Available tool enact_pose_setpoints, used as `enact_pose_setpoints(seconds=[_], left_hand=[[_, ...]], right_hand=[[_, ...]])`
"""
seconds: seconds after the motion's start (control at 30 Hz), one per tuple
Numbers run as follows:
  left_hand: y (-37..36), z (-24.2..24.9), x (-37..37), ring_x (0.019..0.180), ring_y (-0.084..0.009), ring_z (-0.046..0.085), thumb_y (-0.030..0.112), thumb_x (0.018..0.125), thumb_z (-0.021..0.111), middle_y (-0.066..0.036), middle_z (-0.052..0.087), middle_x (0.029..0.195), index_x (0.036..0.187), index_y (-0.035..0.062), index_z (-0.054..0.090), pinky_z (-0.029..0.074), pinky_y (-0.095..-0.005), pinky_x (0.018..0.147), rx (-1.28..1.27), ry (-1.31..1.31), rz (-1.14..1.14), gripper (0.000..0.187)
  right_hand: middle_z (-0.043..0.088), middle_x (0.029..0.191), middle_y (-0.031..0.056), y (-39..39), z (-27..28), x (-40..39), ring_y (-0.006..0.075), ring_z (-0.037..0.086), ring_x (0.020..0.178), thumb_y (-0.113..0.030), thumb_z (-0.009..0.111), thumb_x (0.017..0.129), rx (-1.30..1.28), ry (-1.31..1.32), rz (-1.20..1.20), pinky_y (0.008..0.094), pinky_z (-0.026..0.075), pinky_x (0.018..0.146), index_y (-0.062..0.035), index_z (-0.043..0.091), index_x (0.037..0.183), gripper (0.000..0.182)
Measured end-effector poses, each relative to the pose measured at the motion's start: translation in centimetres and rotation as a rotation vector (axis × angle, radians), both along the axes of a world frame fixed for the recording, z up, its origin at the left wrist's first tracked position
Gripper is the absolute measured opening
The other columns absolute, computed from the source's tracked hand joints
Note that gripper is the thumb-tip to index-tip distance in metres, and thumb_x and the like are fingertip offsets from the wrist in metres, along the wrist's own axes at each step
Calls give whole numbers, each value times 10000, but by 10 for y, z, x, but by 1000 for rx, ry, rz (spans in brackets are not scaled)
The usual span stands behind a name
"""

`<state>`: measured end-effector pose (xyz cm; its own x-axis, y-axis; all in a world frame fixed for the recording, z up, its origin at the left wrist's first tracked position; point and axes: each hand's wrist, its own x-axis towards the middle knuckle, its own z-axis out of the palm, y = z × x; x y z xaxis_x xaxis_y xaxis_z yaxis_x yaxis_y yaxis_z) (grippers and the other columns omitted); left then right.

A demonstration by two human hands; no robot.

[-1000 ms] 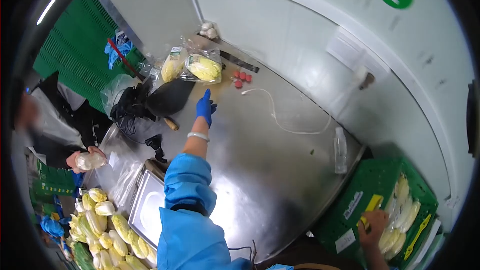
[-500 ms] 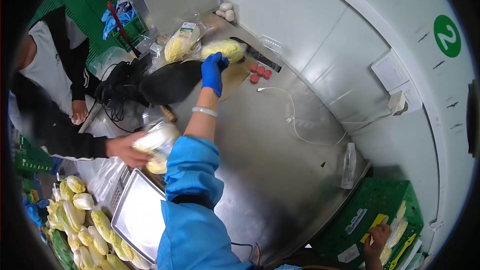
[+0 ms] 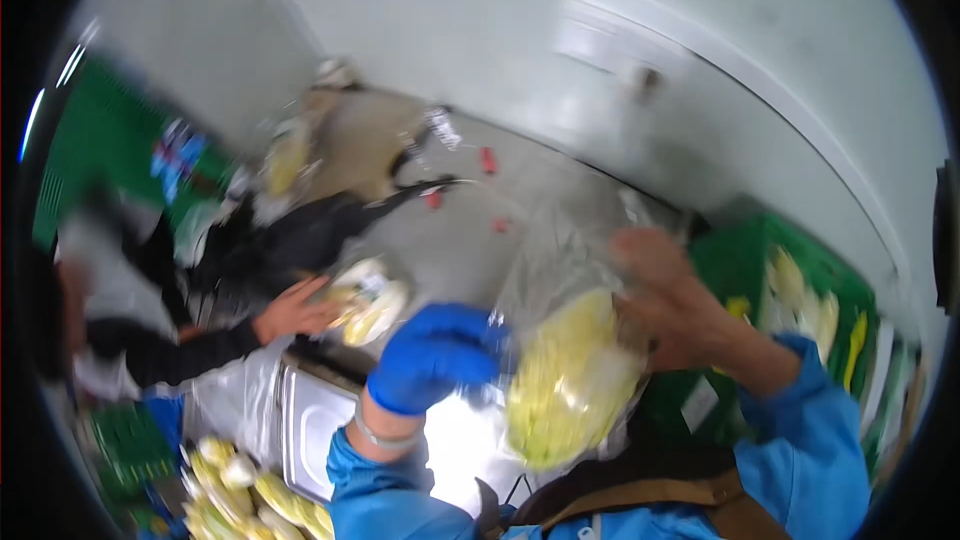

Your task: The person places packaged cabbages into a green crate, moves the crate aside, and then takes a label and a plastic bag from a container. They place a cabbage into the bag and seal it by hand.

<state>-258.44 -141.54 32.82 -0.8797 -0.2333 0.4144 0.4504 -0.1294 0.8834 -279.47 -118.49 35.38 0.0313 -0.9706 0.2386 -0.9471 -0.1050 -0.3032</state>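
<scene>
A napa cabbage [image 3: 565,395] in a clear plastic bag [image 3: 560,260] hangs in front of me, its leafy end downward. My left hand [image 3: 435,355], in a blue glove, has its fingers curled at the bag's left edge and seems to pinch the plastic. Bare and smeared by motion, my right hand [image 3: 665,295] grips the bag's right side near the top of the cabbage. At the left, a co-worker's hand [image 3: 295,310] touches another bagged cabbage [image 3: 372,302] lying beside a metal tray [image 3: 310,430].
Several loose cabbages [image 3: 235,495] are piled at lower left. A green crate [image 3: 735,250] with cabbages stands at right. On the steel table [image 3: 455,265] lie red pieces [image 3: 488,160] and a black bundle [image 3: 300,240]. Another bagged cabbage [image 3: 287,160] lies at the back.
My left hand has come back from the far end of the table to the bag. My right hand has risen from the crate and now holds the bagged cabbage. The view has shifted.
</scene>
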Motion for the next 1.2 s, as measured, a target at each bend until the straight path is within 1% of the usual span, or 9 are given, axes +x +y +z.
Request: enact_pose_setpoints(seconds=[0.1,0.23,0.33,0.4,0.5,0.7,0.87,1.03,1.2], left_hand=[[49,14,-11,738,-241,659,21,742,647,-198,647,975,931,-70,654,531,-288,615,477,-293,-308,210],[105,7,-53,804,-233,629,82,801,619,-159,645,965,911,-77,628,511,-323,674,-347,-177,106,194],[146,32,-98,835,-234,568,268,919,506,-154,606,952,989,-65,564,447,-336,798,1018,-410,-204,346],[139,4,-115,849,-185,540,291,966,445,-89,587,937,1035,-16,573,415,-320,813,508,-327,-313,340],[110,-61,-116,810,-168,510,245,958,477,-65,564,916,1059,-4,565,411,-303,740,420,-406,-129,283],[10,-238,-89,894,-180,558,244,851,629,-92,568,1052,1211,77,542,445,-291,753,-11,-843,623,406],[-30,-301,-108,1048,-309,543,188,747,723,-168,509,1228,1303,30,466,469,-373,884,-771,-775,875,633],[-21,-278,-148,926,-354,568,108,718,661,-166,551,1102,1078,73,582,476,-450,819,-1025,-818,665,370],[-59,-292,-148,883,-331,588,36,754,582,-147,573,1019,995,60,589,484,-417,773,-577,-768,938,242]], right_hand=[[348,1393,248,39,-23,19,415,393,1261,-317,854,612,35,-322,256,453,341,1046,-23,320,1393,991],[351,1396,211,111,-30,35,341,376,1298,-320,880,586,37,-971,49,392,311,1076,26,204,1435,1138],[223,1485,158,176,-31,33,260,247,1377,-365,893,547,-144,-1089,-195,381,206,1124,3,104,1476,1273],[186,1506,151,234,-24,18,267,218,1384,-447,878,509,-156,-848,-515,396,147,1139,-20,102,1486,1319],[455,1343,160,301,-4,13,256,476,1223,-215,774,613,-564,-1384,-1103,385,399,1019,-25,213,1460,1034],[390,1418,142,385,-47,-54,235,431,1258,-162,634,769,-502,-800,-1548,338,340,1047,-58,211,1479,833],[374,1413,218,366,-69,-72,348,427,1263,-140,741,720,581,204,-1597,415,341,1057,-76,237,1465,902],[477,1325,164,231,-8,-63,368,464,1200,-88,714,731,70,148,-1017,442,372,1021,-71,453,1326,649],[562,1198,122,73,-18,-40,314,504,1155,-102,717,724,204,-33,-266,408,430,953,-56,578,1145,446]])
